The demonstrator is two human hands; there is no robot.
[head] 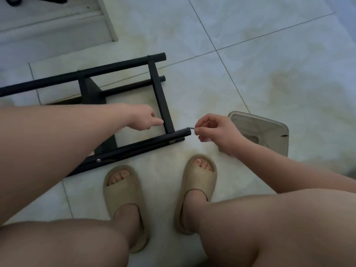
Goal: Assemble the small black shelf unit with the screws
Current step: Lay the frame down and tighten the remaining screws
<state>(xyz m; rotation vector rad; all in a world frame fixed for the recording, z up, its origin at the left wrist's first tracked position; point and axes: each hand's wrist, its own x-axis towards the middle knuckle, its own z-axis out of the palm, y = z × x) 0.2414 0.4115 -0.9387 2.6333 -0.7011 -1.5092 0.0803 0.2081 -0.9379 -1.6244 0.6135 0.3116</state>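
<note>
Right hand (215, 132) pinches screw (190, 128) by tube (146, 144), left hand (146, 117) apparently touching crossbar (162, 101)

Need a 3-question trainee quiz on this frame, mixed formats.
1. Which hand pinches the screw? A) left B) right C) neither
2. True or false: the grey tray lies left of the black shelf frame.
3. Fill in: the screw is at the end of the frame's near ____.
Key: 1 B, the right hand. 2 False, it lies right of it. 3 tube.
</note>
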